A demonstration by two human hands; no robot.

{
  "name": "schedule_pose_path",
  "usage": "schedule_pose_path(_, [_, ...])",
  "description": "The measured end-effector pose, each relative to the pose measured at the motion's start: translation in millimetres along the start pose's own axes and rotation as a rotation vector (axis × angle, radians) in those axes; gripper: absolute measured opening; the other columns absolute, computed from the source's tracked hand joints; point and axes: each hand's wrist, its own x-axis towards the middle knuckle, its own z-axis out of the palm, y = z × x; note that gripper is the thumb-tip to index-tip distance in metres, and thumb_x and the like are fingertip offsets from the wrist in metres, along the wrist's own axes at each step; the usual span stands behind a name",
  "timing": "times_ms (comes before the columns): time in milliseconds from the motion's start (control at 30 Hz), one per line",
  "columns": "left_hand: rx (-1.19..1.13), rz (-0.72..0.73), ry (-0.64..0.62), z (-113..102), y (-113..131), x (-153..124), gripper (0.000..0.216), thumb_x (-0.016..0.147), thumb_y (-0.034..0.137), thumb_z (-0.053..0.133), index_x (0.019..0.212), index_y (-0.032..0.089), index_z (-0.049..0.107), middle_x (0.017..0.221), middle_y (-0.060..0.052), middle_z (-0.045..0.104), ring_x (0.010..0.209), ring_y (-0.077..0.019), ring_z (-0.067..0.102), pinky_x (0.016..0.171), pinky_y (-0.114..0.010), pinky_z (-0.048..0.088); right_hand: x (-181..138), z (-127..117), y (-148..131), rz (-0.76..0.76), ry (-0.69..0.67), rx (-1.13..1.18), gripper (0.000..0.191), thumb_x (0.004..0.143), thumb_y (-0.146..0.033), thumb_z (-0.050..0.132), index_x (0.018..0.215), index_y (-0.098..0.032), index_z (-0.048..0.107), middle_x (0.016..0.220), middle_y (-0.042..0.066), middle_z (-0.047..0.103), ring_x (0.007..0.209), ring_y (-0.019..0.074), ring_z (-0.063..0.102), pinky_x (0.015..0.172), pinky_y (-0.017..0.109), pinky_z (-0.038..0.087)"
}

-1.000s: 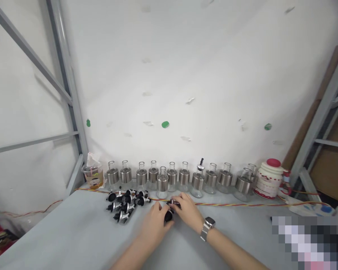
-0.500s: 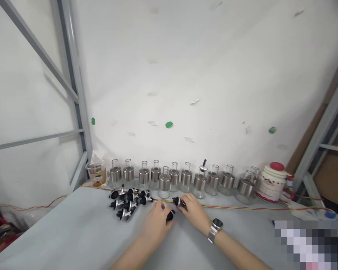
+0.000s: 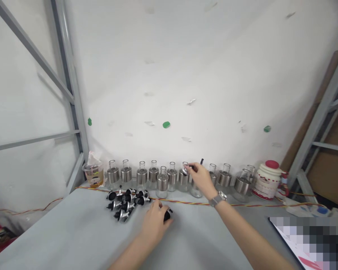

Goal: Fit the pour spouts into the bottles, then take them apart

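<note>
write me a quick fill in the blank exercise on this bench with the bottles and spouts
The watch is on the ____ wrist.
The pourer in the fingers of the left hand is ____ in colour.
The right hand holds a silver spout at the neck of a bottle; the pile of spouts lies nearer the ____ hand.
The white jar at the row's end has a ____ lid.
Missing words: right; black; left; red.

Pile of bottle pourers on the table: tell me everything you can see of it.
The pile of pourers is a loose heap of small stoppers, black plugs with shiny metal spouts, lying on their sides on the grey table, in front of the bottle row. The striped cable runs behind it; the left hand is apart.
</note>
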Motion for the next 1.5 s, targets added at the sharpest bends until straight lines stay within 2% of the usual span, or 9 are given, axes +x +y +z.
schedule_pose_path(200, [-0.005,0.0,0.004,0.9,-0.9,1.0,0.027,0.075,0.038,0.054,0.097,0.024,0.059,0.1,-0.005,0.05,0.089,-0.0192,0.053,0.079,-0.029,0.042,54.0,-1.8,-10.3,-0.029,0.066,-0.096,0.027,0.08,-0.034,0.044,0.078,-0.015,0.063,0.072,0.007,0.067,0.067,0.0172,0.058,0.06,0.025,0.038])
schedule_pose_path(333, [0.007,-0.003,-0.008,-0.2,0.2,0.5,0.027,0.074,0.039,0.054,0.096,0.024,0.058,0.1,-0.005,0.05,0.089,-0.0197,0.053,0.078,-0.029,0.043,65.5,11.3,1.3,-0.044,0.035,-0.184,0.026,0.08,-0.025,0.044,0.07,-0.015,0.066,0.064,0.007,0.066,0.062,0.0168,0.057,0.057,0.025,0.036])
schedule_pose_path(467, [0.023,-0.019,-0.019,-1.3,1.8,0.6,0.027,0.074,0.039,0.053,0.096,0.023,0.059,0.1,-0.006,0.05,0.089,-0.0202,0.053,0.077,-0.03,0.043,69.2,19.8,16.0,-0.073,0.036,-0.268,0.029,0.082,-0.028,0.044,0.07,-0.015,0.067,0.062,0.008,0.065,0.063,0.0182,0.057,0.057,0.025,0.036])
schedule_pose_path(567, [0.018,-0.022,-0.032,-2.7,2.9,1.2,0.028,0.074,0.039,0.053,0.096,0.023,0.059,0.099,-0.006,0.05,0.089,-0.0202,0.053,0.077,-0.03,0.043,66.9,24.0,23.6,-0.12,0.069,-0.33,0.03,0.084,-0.028,0.041,0.086,-0.014,0.067,0.074,0.01,0.065,0.074,0.0202,0.056,0.064,0.026,0.039])
schedule_pose_path(667, [0.011,-0.019,-0.035,-4.3,3.7,1.1,0.029,0.075,0.04,0.052,0.097,0.023,0.059,0.1,-0.006,0.05,0.089,-0.0199,0.053,0.078,-0.029,0.042,56.2,28.3,29.5,-0.205,0.072,-0.387,0.033,0.087,-0.023,0.036,0.112,-0.017,0.056,0.084,0.01,0.062,0.081,0.0208,0.055,0.071,0.029,0.039])
schedule_pose_path(733, [0.01,-0.022,-0.035,-5.2,4.4,0.6,0.03,0.076,0.041,0.051,0.098,0.023,0.059,0.1,-0.006,0.05,0.09,-0.02,0.053,0.078,-0.03,0.042,46.6,31.0,33.7,-0.28,0.046,-0.422,0.033,0.087,-0.022,0.038,0.117,-0.02,0.051,0.089,0.01,0.061,0.086,0.0217,0.053,0.076,0.031,0.038])
schedule_pose_path(933, [0.016,-0.035,-0.036,-6.1,6.5,-1.5,0.031,0.076,0.042,0.051,0.099,0.023,0.059,0.099,-0.006,0.051,0.089,-0.0202,0.054,0.077,-0.03,0.043,34.1,34.2,46.7,-0.419,0.008,-0.479,0.037,0.08,-0.019,0.052,0.116,-0.016,0.052,0.105,0.013,0.057,0.1,0.0248,0.048,0.086,0.035,0.037])
schedule_pose_path(1267, [0.01,-0.032,-0.017,-3.9,2.1,-0.2,0.028,0.077,0.043,0.049,0.095,0.024,0.059,0.099,-0.005,0.05,0.088,-0.0192,0.054,0.076,-0.028,0.042,28.8,35.0,60.1,-0.44,0.054,-0.441,0.03,0.082,-0.015,0.044,0.109,-0.017,0.057,0.106,0.012,0.06,0.099,0.0245,0.051,0.086,0.04,0.039])
schedule_pose_path(1500, [0.014,-0.045,-0.007,-6.9,3.1,0.0,0.025,0.076,0.04,0.05,0.091,0.023,0.06,0.099,-0.005,0.051,0.089,-0.0187,0.054,0.077,-0.027,0.043,11.5,38.7,46.1,-0.454,0.073,-0.351,0.03,0.083,-0.014,0.042,0.108,-0.016,0.058,0.109,0.013,0.059,0.1,0.0244,0.052,0.088,0.041,0.039])
